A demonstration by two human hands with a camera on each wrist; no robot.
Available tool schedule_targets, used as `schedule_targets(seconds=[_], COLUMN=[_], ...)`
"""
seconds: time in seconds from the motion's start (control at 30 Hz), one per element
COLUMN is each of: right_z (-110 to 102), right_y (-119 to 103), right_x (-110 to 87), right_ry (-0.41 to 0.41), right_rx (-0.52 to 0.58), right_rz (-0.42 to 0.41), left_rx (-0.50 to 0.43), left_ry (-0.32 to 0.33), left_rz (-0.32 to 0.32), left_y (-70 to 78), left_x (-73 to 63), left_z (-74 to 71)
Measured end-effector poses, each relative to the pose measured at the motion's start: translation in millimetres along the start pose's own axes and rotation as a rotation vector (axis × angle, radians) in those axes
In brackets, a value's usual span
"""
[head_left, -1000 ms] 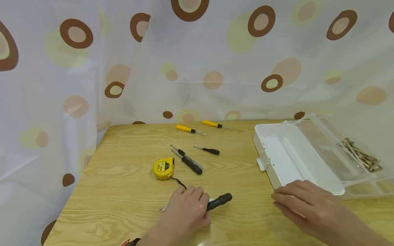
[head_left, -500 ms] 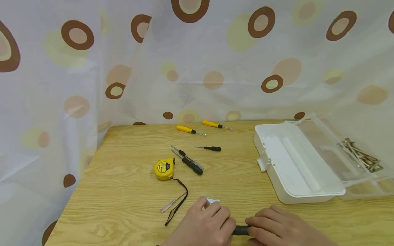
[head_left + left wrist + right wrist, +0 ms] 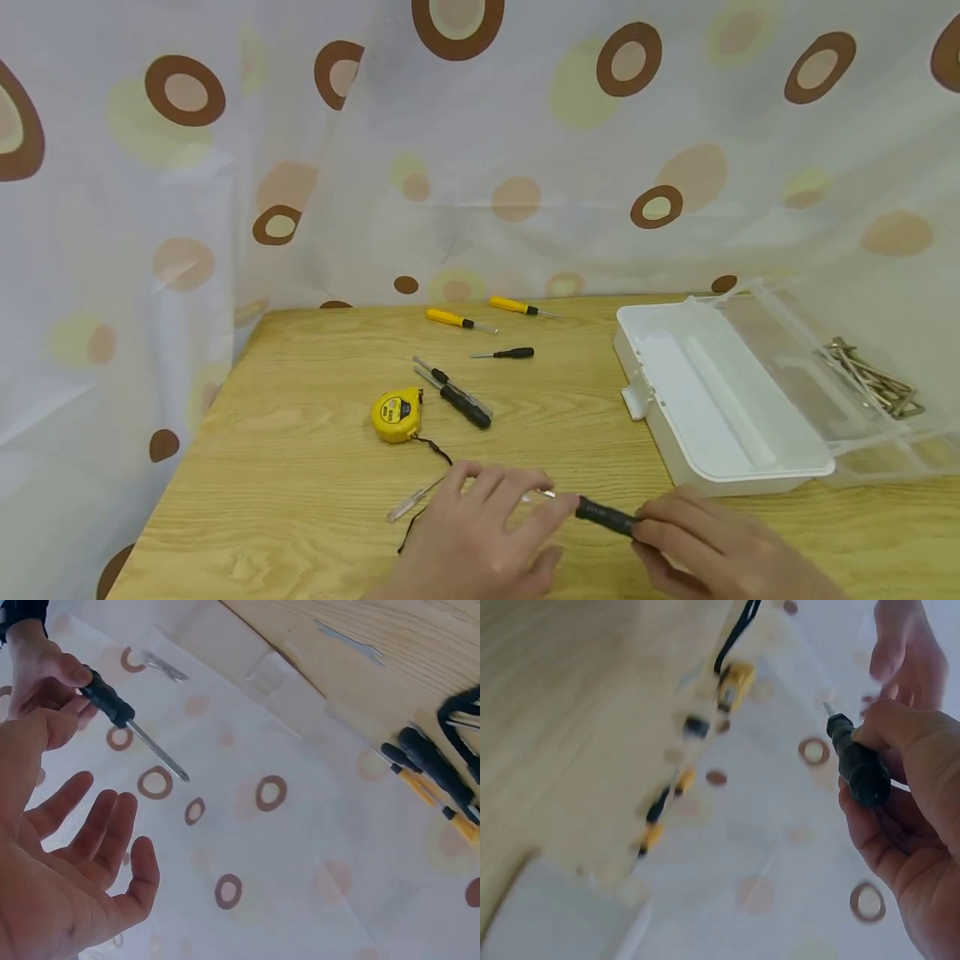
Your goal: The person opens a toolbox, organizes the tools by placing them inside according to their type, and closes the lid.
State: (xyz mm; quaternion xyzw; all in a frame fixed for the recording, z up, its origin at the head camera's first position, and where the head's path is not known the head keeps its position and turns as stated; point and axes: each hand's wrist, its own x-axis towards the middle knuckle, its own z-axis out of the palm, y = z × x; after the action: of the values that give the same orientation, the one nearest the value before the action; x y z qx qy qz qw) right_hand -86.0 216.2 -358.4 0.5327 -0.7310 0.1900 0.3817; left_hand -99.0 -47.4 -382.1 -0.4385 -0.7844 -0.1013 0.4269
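My right hand [image 3: 712, 546] grips the rear of a screwdriver's black handle [image 3: 606, 517]. In the left wrist view its steel shaft [image 3: 157, 750] ends in a cross-shaped tip. In the head view it points left, toward my left hand [image 3: 480, 533]. That hand holds nothing: in the left wrist view its fingers [image 3: 105, 832] are spread and gently bent, palm in sight. In the head view it partly covers the shaft. The right wrist view shows my thumb and fingers wrapped about the handle [image 3: 859, 769], with the left hand [image 3: 911, 660] beyond it.
At right stands a white toolbox [image 3: 660, 425], its clear lid swung open and holding bent metal rods [image 3: 873, 383]. Around the table lie a yellow tape measure [image 3: 396, 415], yellow screwdrivers [image 3: 450, 317], black screwdrivers [image 3: 465, 406], a clear-handled one [image 3: 408, 504] and a wrench [image 3: 351, 641].
The screwdriver has passed from my left hand to my right, which came over from beside the toolbox. My left hand has loosened its grip. The small black screwdriver has shifted slightly backward.
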Motion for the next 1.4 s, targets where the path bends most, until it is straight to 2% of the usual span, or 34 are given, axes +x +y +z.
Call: schedule_targets(seconds=[0.07,0.13,0.23,0.37,0.43,0.53,0.7,0.8,1.0,1.2,1.37,1.4], right_z=[-12,-26,-48,-70,-77,-86,-92,-90,-85,-76,-70,-69], right_y=[8,17,31,57,74,96,110,113,118,117,112,112], right_x=[-0.1,-5.6,-23.5,-54.3,-68.5,-86.7,-105.2,-111.4,-116.9,-116.0,-117.4,-117.9], right_ry=[0.014,0.014,-0.010,0.005,0.035,0.051,0.021,-0.001,-0.075,-0.185,-0.283,-0.282], right_rx=[-0.062,-0.150,-0.319,-0.502,-0.539,-0.533,-0.538,-0.552,-0.603,-0.611,-0.597,-0.592], right_rz=[0.035,0.086,0.242,0.428,0.471,0.509,0.594,0.598,0.563,0.670,0.761,0.762], left_rx=[0.010,0.006,0.018,0.071,0.091,0.102,0.091,0.078,0.010,-0.055,-0.013,0.002], left_ry=[-0.002,-0.045,-0.171,-0.367,-0.440,-0.498,-0.524,-0.542,-0.572,-0.685,-0.763,-0.783], left_rz=[-0.058,-0.131,-0.247,-0.343,-0.369,-0.388,-0.404,-0.413,-0.438,-0.471,-0.457,-0.456], left_y=[-8.9,-16.9,-25.1,-29.6,-30.2,-30.2,-29.6,-29.4,-35.9,-50.5,-62.6,-65.0], left_x=[-6.6,-16.4,-31.2,-46.8,-52.0,-57.4,-63.7,-65.8,-58.3,-38.2,-23.0,-21.3], left_z=[-2.8,-5.7,-8.9,-11.8,-12.8,-13.3,-12.2,-11.8,-3.9,18.3,48.2,52.6])
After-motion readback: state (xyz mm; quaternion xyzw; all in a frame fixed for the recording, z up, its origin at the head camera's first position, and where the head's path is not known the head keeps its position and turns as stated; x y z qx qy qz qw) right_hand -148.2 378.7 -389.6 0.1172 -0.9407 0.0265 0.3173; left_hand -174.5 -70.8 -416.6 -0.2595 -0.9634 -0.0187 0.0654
